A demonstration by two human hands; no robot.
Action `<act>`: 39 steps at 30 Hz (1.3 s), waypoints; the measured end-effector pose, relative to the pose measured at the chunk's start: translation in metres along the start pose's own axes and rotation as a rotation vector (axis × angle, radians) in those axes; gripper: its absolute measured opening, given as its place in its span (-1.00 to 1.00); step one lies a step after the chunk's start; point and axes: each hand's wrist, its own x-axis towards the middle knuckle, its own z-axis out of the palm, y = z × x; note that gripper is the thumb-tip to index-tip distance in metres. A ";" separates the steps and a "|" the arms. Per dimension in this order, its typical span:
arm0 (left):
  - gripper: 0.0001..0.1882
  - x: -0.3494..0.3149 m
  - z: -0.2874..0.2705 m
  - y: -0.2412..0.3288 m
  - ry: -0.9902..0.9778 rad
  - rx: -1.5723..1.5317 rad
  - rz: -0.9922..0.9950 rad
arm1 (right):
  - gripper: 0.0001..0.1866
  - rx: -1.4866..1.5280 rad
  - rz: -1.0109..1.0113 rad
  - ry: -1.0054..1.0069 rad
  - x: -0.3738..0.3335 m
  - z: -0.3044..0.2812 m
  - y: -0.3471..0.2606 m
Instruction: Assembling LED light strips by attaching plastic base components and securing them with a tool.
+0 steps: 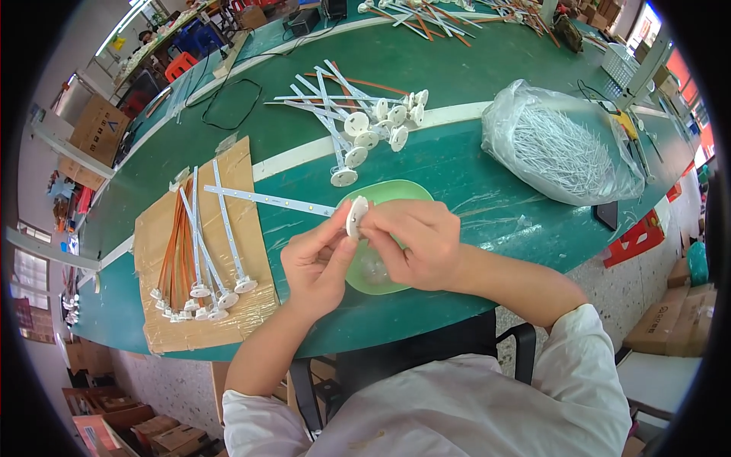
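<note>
One disc (pixel 355 218) — white; between fingers (pixel 392 216)

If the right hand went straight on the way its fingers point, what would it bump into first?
Most likely the white disc, held in the left hand. The right hand points leftward at it and looks right beside it; whether they already touch is hard to tell.

Bare bench (pixel 495 228) leaves a path between the right hand (pixel 419 240) and the bulging bag (pixel 505 141) of thin white pieces. Straight ahead, a pile of disc-ended strips (pixel 366 139) blocks passage; leftward, the held strip (pixel 266 199) bars the way toward the cardboard (pixel 156 240).
</note>
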 end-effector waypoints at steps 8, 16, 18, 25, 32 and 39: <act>-0.55 0.004 0.003 0.003 -0.014 -0.134 -0.025 | -0.85 0.013 -0.022 0.038 -0.002 0.002 0.002; -0.51 0.000 -0.003 -0.001 -0.082 -0.204 -0.103 | -0.86 0.037 0.070 0.025 0.002 0.003 -0.003; -0.53 0.001 0.002 0.001 -0.031 -0.209 -0.096 | -0.86 0.025 0.040 0.021 0.002 0.004 0.000; -0.54 0.001 0.004 0.004 -0.023 0.029 -0.035 | -0.86 -0.095 -0.013 -0.030 0.003 0.001 -0.003; -0.55 0.004 0.000 0.001 0.022 -0.111 -0.029 | -0.86 0.016 0.044 0.001 0.000 0.003 -0.001; -0.53 0.004 -0.005 0.005 -0.098 -0.053 -0.018 | -0.85 0.029 0.032 -0.009 0.000 0.002 -0.002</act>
